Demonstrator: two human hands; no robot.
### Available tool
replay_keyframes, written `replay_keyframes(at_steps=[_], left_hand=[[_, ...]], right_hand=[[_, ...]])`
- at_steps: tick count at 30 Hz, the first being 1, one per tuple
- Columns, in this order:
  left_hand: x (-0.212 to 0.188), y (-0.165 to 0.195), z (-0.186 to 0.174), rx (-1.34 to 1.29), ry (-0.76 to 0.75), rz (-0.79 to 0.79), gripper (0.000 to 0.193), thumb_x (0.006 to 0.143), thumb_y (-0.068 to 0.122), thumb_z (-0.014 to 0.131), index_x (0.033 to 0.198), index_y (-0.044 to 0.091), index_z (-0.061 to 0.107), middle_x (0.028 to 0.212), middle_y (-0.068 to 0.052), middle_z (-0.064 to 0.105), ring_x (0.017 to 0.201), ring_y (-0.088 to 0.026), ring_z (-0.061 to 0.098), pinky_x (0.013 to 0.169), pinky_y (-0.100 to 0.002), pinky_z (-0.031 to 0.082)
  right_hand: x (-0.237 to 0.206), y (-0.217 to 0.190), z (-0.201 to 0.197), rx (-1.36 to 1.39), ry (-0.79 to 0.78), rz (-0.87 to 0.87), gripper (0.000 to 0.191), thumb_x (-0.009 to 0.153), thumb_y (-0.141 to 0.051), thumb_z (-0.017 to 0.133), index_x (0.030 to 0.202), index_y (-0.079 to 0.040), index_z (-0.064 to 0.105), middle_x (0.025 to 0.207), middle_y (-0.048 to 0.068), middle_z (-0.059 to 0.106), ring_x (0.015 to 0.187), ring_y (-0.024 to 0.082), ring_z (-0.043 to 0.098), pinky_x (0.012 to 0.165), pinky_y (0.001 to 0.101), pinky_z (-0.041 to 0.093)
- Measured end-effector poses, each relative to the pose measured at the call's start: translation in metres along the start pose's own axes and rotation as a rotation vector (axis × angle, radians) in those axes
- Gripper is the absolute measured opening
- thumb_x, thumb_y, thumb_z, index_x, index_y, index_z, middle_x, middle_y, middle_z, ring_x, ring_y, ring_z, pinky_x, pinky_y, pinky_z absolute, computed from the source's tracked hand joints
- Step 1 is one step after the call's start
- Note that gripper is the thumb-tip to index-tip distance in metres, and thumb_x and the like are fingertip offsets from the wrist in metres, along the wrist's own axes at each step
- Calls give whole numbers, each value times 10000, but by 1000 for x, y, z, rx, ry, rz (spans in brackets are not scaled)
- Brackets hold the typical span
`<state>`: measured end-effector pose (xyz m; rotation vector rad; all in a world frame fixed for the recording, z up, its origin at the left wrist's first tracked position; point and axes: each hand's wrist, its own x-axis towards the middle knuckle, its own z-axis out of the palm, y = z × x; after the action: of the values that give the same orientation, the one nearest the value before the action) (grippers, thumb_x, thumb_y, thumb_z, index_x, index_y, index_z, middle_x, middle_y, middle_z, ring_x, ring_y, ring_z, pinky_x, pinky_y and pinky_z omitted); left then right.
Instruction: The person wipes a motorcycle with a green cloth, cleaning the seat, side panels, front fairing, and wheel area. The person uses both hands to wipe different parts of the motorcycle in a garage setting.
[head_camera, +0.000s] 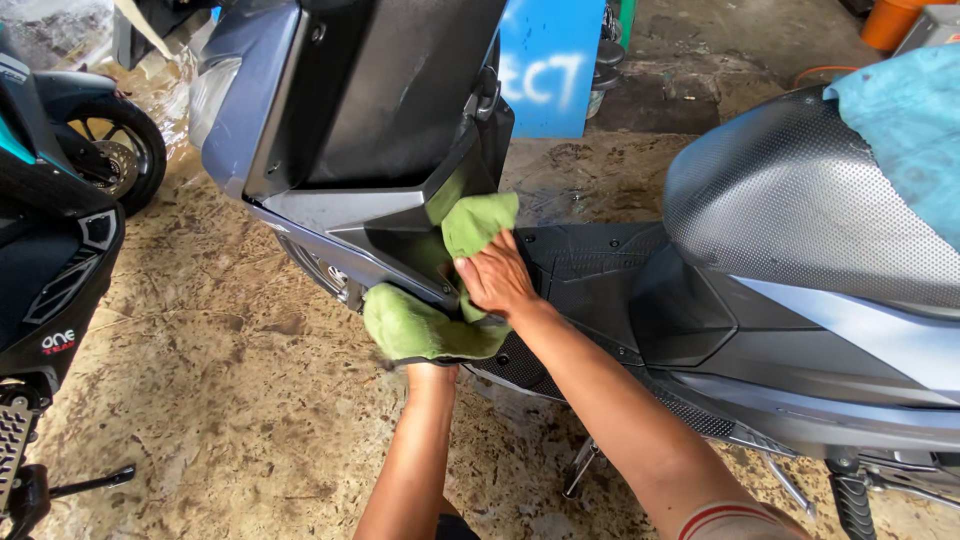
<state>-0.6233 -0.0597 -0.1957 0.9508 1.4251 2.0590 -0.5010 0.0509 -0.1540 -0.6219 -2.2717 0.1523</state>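
A grey-blue scooter (380, 120) stands side-on in front of me. My right hand (497, 278) presses a green cloth (478, 222) against the dark inner leg-shield panel, just above the black footboard (590, 270). My left hand is wrapped inside a green cloth (425, 330) held at the lower edge of the same panel; only its wrist (432, 375) shows. The two green pieces touch, and I cannot tell whether they are one cloth or two.
The scooter's textured black seat (790, 200) carries a blue cloth (905, 130) at the right. A second scooter (55, 250) with a front wheel (110, 150) stands at the left. A blue board (548, 65) leans behind. The concrete floor (230, 400) is wet and stained.
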Motion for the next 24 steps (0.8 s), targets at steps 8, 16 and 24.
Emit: replay_keyframes(at_steps=[8, 16, 24], left_hand=[[9, -5, 12, -520, -8, 31, 412, 1122, 285, 461, 1424, 7, 496, 1335, -149, 561, 1198, -255, 554, 1048, -396, 477], [-13, 3, 28, -487, 255, -256, 405, 1074, 290, 490, 1373, 20, 519, 1315, -132, 580, 1166, -241, 577, 1010, -389, 501], [-59, -4, 39, -423, 200, -366, 368, 1054, 273, 520, 1324, 24, 537, 1265, -121, 591, 1111, -227, 586, 955, -379, 516]], right_hand=[[0, 2, -13, -39, -32, -67, 428, 930, -296, 593, 1289, -73, 658, 1389, 182, 588, 1342, 370, 496, 1191, 575, 262], [20, -14, 23, -26, 486, -54, 360, 1068, -310, 517, 1326, -58, 531, 1261, 218, 550, 1306, 438, 489, 1233, 645, 320], [10, -12, 13, 247, 332, 418, 418, 1117, -378, 394, 1178, -13, 587, 1110, 236, 616, 1075, 433, 585, 953, 517, 449]])
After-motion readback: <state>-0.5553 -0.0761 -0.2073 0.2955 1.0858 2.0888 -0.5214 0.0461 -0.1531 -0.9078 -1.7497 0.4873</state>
